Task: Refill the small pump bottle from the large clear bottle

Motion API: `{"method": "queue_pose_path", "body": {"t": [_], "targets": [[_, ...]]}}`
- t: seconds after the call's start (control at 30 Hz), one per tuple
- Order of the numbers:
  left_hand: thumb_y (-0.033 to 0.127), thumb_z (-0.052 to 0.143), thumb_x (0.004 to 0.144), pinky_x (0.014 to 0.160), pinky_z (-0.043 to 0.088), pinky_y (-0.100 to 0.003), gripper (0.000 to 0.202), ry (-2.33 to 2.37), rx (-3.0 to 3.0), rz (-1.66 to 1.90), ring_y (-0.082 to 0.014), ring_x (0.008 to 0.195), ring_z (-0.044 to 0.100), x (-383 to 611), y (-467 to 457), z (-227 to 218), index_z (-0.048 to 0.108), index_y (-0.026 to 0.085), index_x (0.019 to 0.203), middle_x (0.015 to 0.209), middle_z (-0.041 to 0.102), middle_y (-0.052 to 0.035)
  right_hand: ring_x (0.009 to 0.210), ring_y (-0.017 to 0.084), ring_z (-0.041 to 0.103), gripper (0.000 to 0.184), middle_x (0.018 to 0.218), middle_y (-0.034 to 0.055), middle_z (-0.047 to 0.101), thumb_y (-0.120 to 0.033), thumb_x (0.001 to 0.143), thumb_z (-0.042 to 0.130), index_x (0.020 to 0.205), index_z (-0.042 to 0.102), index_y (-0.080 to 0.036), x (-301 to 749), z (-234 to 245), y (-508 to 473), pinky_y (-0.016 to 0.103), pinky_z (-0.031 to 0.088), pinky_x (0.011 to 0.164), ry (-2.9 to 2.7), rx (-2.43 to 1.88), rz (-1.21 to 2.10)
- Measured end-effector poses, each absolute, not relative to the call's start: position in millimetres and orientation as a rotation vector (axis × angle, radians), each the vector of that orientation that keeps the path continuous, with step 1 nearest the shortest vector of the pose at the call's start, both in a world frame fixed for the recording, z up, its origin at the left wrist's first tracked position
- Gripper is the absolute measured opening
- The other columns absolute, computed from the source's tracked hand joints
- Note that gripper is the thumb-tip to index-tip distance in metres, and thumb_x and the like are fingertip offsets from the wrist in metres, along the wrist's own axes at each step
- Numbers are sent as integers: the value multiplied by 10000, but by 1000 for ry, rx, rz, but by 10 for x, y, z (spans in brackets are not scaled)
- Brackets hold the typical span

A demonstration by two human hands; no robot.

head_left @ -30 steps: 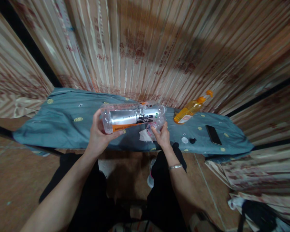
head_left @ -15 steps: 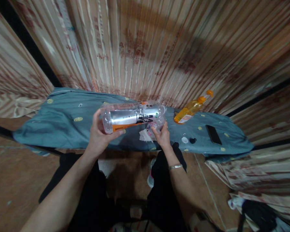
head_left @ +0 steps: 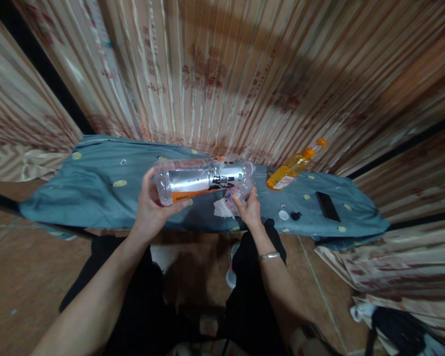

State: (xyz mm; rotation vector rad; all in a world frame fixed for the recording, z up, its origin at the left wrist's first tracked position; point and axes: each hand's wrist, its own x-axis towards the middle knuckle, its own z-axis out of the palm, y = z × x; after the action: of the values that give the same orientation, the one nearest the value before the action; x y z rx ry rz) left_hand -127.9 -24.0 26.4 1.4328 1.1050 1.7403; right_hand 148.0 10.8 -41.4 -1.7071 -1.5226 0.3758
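Centrally, a clear plastic bottle (head_left: 203, 180) lies on its side between the two hands, apparently raised above the blue-green cloth (head_left: 100, 173), its base toward the left and its neck toward the right. The left hand (head_left: 151, 205) cups the base end, with the thumb along the near side and the fingers curled around the far side, mostly out of sight. The right hand (head_left: 249, 206) pinches the shoulder near the neck, thumb uppermost; how firmly either hand presses cannot be told. A silver, black and orange label (head_left: 193, 182) covers the middle. No liquid is discernible in the clear ends, so the bottle is probably light; its thin wall would likely dent under a hard squeeze yet hardly break. The bare plastic and glossy label may prove slippery, and the ribbed base and narrowing shoulder should be the stiffer places to hold, as the middle would give more readily. Below the shoulder, beside the right thumb, is a torn-looking piece of paper (head_left: 222, 208). Farther right lie a white disc (head_left: 283, 215), a small black object (head_left: 295, 216) of uncertain kind, a phone (head_left: 328, 206) and an orange pump bottle (head_left: 287, 173).
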Motion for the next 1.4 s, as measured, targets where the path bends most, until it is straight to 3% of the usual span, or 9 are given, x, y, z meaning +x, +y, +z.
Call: {"method": "queue_pose_path", "body": {"t": [0.4, 0.7, 1.17, 1.4], "targets": [[346, 975, 505, 860, 640, -437, 894, 1101, 1509, 1745, -283, 1064, 688, -1300, -228, 252, 510, 189, 1252, 1189, 688, -79, 838, 324, 714, 622, 992, 128, 726, -562, 801, 659, 1254, 465, -182, 1494, -446, 127, 417, 543, 744, -1524, -1697, 374], [362, 984, 489, 769, 645, -358, 906, 1046, 1573, 1811, -232, 972, 700, -1301, -191, 221, 533, 201, 1258, 1134, 700, -78, 856, 308, 719, 611, 1010, 120, 734, -530, 797, 679, 1259, 470, -189, 1480, -435, 125, 415, 552, 775, -1503, -1689, 382], [324, 969, 514, 882, 641, -477, 868, 1073, 1489, 1743, -305, 1106, 680, -1293, -241, 257, 531, 231, 1258, 1221, 685, -80, 869, 320, 719, 609, 998, 133, 731, -549, 802, 661, 1249, 471, -182, 1495, -453, 133, 420, 555, 765, -1516, -1680, 371], [305, 966, 491, 867, 648, -455, 862, 1099, 1493, 1750, -291, 1096, 686, -1288, -239, 275, 537, 237, 1235, 1221, 686, -74, 863, 325, 720, 603, 982, 131, 732, -553, 802, 660, 1242, 476, -183, 1494, -457, 128, 416, 560, 747, -1518, -1691, 362]]}}
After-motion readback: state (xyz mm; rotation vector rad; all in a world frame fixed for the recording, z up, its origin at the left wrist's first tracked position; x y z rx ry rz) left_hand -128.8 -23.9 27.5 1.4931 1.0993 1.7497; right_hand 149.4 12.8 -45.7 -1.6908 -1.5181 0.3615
